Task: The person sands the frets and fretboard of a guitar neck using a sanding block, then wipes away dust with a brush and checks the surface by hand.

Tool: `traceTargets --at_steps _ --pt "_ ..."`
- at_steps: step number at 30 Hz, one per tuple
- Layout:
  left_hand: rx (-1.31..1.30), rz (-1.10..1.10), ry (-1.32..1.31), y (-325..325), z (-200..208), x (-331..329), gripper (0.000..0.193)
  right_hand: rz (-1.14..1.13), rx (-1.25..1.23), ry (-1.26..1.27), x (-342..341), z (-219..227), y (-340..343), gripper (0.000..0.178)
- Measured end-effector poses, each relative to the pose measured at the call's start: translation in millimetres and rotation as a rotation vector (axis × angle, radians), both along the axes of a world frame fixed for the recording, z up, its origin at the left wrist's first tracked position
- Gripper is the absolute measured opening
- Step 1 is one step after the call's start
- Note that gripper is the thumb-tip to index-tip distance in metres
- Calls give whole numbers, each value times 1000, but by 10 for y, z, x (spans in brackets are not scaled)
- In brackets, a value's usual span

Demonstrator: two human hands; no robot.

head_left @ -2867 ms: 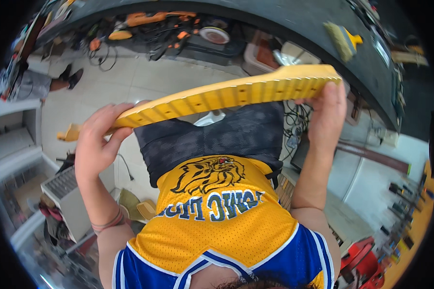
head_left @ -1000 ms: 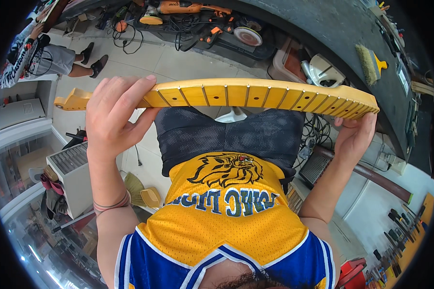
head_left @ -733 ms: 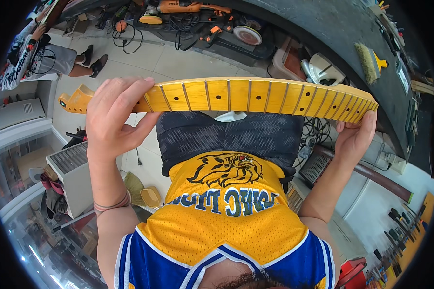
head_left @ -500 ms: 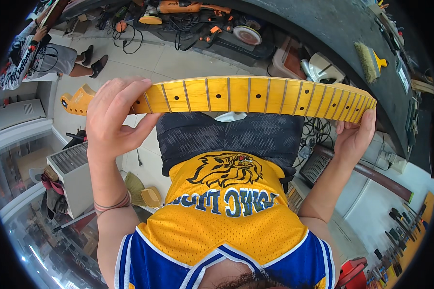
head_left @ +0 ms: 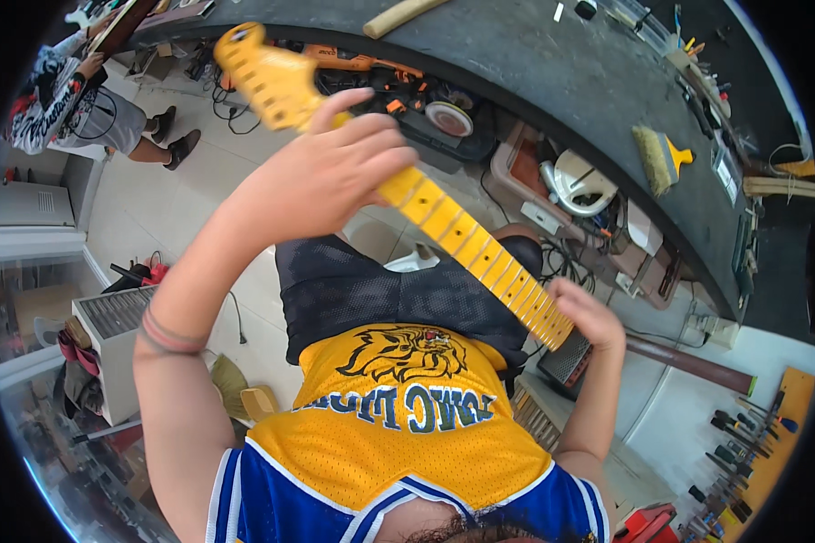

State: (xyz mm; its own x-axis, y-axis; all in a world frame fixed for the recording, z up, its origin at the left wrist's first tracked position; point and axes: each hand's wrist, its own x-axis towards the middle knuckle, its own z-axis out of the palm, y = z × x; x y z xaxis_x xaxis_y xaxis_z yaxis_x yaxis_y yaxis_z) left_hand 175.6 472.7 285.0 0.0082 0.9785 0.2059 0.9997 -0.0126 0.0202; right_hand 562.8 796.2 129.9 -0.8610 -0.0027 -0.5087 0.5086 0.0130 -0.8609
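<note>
A yellow guitar neck [head_left: 466, 237] with metal frets and black dot inlays slants above my lap, its headstock [head_left: 276, 80] up at the far left and its plain heel end low on the right. The headstock, pierced by a row of tuner holes, is slightly blurred. My left hand [head_left: 335, 167] wraps the neck just below the headstock, back of the hand uppermost. At the heel end my right hand [head_left: 590, 317] holds the neck's right edge; some of its fingers are hidden.
A dark workbench [head_left: 516, 54] curves along the far and right sides, bearing a brush [head_left: 661, 158] and a wooden stick [head_left: 403, 16]. Power tools and cables lie beneath it. Another person [head_left: 109, 118] stands at far left. Hand tools hang on a wooden board [head_left: 788, 434] at right.
From nearly level, the guitar neck has tilted: the headstock swung up and away, the heel came down toward me. Both hands moved with it, and my left hand turned over the neck.
</note>
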Motion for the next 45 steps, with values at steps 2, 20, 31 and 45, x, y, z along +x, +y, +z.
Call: traceTargets --at_steps 2,20,31,45 --pt "14 -170 44 340 -127 -96 50 -8 -77 -72 -140 207 -301 53" --pt "409 577 52 1879 -717 -1458 75 -618 -1 358 -1203 -17 -1070 27" --pt "723 567 -1175 1347 -931 -1335 36 -641 23 401 -1988 57 -1282 35" --pt "601 432 -1868 43 -1430 482 75 -747 -61 492 -2752 162 -1400 49"
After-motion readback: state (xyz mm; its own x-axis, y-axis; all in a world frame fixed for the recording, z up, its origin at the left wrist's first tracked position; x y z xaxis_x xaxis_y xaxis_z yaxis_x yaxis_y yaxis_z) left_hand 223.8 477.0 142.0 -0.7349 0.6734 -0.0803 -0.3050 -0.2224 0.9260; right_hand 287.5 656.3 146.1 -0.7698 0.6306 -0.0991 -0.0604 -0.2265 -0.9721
